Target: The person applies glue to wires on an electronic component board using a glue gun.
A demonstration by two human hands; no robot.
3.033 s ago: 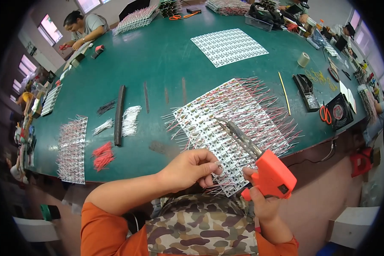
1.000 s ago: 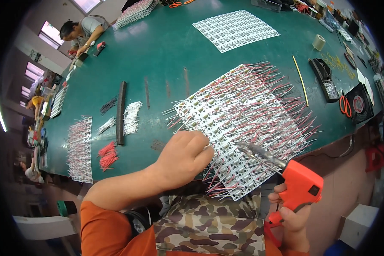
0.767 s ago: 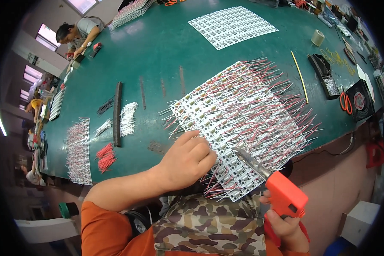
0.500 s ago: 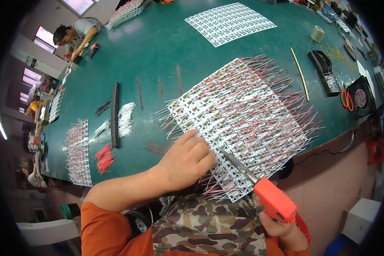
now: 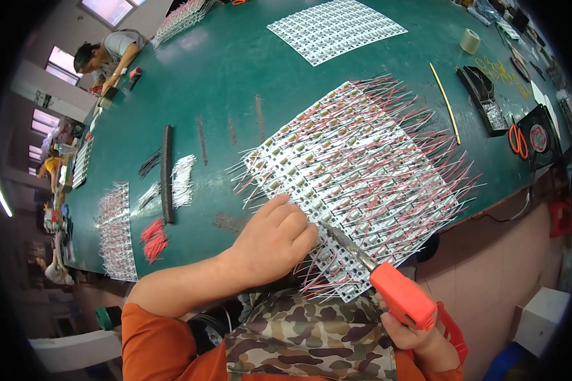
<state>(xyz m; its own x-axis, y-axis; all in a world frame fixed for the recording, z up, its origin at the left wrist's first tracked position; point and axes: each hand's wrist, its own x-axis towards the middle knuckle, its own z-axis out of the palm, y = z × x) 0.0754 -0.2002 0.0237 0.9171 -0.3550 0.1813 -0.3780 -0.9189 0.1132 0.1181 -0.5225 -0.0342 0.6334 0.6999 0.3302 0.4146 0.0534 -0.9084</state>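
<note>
A large white circuit board panel (image 5: 299, 149), dotted with small components and bristling with red and white wires, lies at the table's near edge. Over its near left part rests my left hand (image 5: 274, 238), fingers curled in and closed; whatever they pinch is hidden beneath them. My right hand (image 5: 408, 336) grips the red handle of a soldering iron (image 5: 403, 295) at the panel's near right. The iron's dark metal tip points up and left, reaching the board just right of my left fingertips. Whether the tip touches a joint is too small to tell.
On the green table (image 5: 222, 70) lie a dark bar (image 5: 167, 174), white wires (image 5: 183, 181), red wires (image 5: 154, 240) and a smaller wired panel (image 5: 115, 232). Farther off are a bare panel (image 5: 337, 28), black tray (image 5: 483, 101) and orange scissors (image 5: 518, 141). A co-worker (image 5: 111, 60) leans at the far left.
The whole view has shifted slightly, moving the table things a little left and up. Both hands keep nearly the same pose, and the iron's tip stays beside my left fingertips.
</note>
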